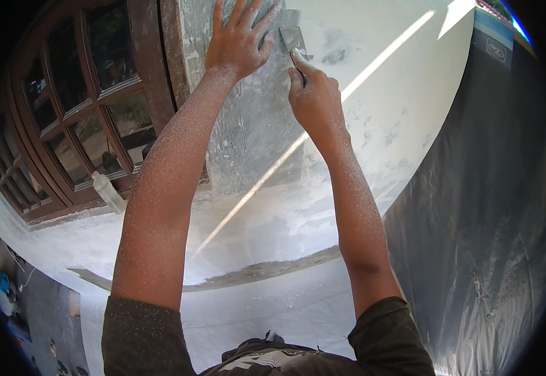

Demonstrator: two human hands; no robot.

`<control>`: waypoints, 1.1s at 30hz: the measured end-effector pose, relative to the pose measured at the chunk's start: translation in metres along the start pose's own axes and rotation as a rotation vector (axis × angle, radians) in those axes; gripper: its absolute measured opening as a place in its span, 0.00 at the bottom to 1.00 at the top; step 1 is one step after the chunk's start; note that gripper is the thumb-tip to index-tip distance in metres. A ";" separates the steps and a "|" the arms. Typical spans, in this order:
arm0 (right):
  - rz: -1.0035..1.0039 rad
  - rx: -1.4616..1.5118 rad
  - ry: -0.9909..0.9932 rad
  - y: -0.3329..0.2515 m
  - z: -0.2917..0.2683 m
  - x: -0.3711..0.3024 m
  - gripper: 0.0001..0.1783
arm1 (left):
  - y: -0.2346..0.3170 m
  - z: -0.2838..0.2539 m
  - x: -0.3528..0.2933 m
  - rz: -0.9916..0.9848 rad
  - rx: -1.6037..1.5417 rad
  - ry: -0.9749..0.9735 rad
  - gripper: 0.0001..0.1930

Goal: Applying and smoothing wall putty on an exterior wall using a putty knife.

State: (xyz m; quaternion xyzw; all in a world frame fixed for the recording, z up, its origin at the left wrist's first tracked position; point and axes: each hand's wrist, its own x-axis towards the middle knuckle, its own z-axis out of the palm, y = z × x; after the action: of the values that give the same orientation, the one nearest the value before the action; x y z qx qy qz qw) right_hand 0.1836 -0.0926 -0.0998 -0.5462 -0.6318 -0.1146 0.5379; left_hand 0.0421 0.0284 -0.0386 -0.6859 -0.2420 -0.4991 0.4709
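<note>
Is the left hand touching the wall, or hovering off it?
Touching. The head view shows the left hand pressed flat, fingers spread, on the grey plastered wall, no gap visible. Beside it, the right hand holds a putty knife to the same surface.

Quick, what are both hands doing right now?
Left hand: open, fingers spread, palm flat against the grey wall.
Right hand: closed around the handle of a putty knife, its blade on the wall.
</note>
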 end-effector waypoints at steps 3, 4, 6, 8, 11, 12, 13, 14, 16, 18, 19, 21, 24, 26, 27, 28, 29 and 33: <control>-0.002 0.024 0.000 -0.007 -0.004 0.015 0.20 | 0.002 -0.007 0.001 -0.072 0.049 -0.179 0.36; -0.025 0.049 0.033 -0.010 -0.008 0.023 0.21 | 0.000 -0.004 0.000 -0.061 0.012 -0.116 0.36; -0.008 0.040 0.000 -0.013 -0.010 0.023 0.21 | 0.001 -0.007 0.001 -0.072 -0.003 -0.141 0.36; 0.040 0.022 -0.018 -0.010 -0.007 0.014 0.20 | 0.002 -0.011 0.002 -0.081 -0.018 -0.162 0.36; -0.086 -0.026 0.072 0.000 0.005 0.000 0.21 | 0.005 -0.017 0.002 -0.084 0.029 -0.196 0.36; -0.088 -0.029 0.076 -0.002 0.001 0.008 0.21 | 0.008 -0.018 0.003 -0.102 0.001 -0.222 0.36; -0.066 0.001 0.062 -0.004 -0.005 0.020 0.20 | 0.009 -0.018 0.005 -0.119 -0.028 -0.248 0.37; -0.042 0.033 0.044 -0.012 -0.009 0.025 0.20 | 0.004 -0.006 0.004 -0.118 -0.028 -0.248 0.37; -0.040 0.039 0.041 -0.021 0.001 0.019 0.20 | -0.025 0.025 -0.007 0.110 -0.038 0.305 0.37; 0.005 0.013 0.016 -0.005 -0.003 0.008 0.20 | 0.002 -0.002 -0.001 0.000 -0.030 0.043 0.36; 0.008 0.008 0.019 -0.003 -0.001 0.005 0.20 | 0.007 -0.016 0.001 -0.096 0.001 -0.226 0.36; -0.035 -0.004 0.047 -0.005 0.005 0.004 0.20 | 0.005 -0.016 0.001 -0.083 0.025 -0.212 0.36; -0.065 0.016 0.065 -0.014 -0.005 0.030 0.20 | 0.005 -0.014 0.002 -0.074 0.025 -0.185 0.36; -0.039 -0.004 0.051 -0.016 -0.007 0.024 0.20 | 0.004 -0.013 0.002 -0.077 0.009 -0.174 0.36; -0.021 0.001 0.037 -0.014 -0.002 0.016 0.20 | 0.003 -0.014 0.001 -0.079 0.008 -0.181 0.36; -0.003 0.005 0.023 -0.012 0.002 0.011 0.20 | 0.001 -0.015 0.000 -0.081 0.008 -0.188 0.35; -0.002 0.002 0.022 -0.009 0.004 0.011 0.20 | 0.001 -0.015 0.001 -0.083 0.004 -0.188 0.35; -0.040 0.004 0.049 -0.014 -0.002 0.027 0.20 | 0.004 -0.012 0.002 -0.079 0.024 -0.183 0.35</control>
State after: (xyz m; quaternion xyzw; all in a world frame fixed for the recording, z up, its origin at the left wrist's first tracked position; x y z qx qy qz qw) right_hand 0.1781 -0.0845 -0.0711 -0.5297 -0.6294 -0.1373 0.5517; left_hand 0.0407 0.0156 -0.0377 -0.7127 -0.3170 -0.4498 0.4350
